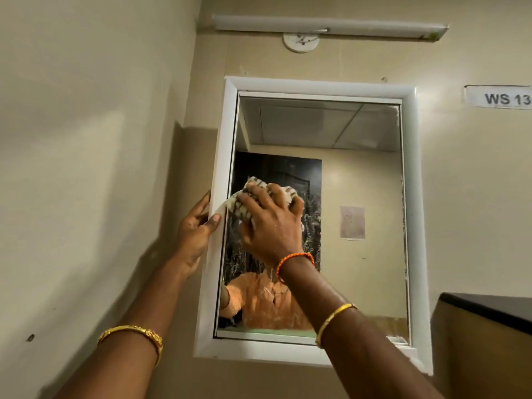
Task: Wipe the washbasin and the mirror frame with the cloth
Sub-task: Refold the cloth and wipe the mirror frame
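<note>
Two bare forearms rise from the bottom edge, each wearing a gold bangle (335, 322); the right wrist also carries an orange braided thread (293, 260). The right hand (270, 226) has its fingers (260, 194) curled over a bunched cloth (253, 197) (fluffy, cream with dark stripes), pressing it against the glass by the left side of the mirror frame (221, 174). The frame is smooth white, rounded in section, rectangular. The left hand (195, 228) grips that left side, thumb on its face, fingers wrapped behind. On the glossy beige wall, a paper label (501, 97) reads "WS 13", cut off at the edge. A white tube light (328, 25) sits above.
</note>
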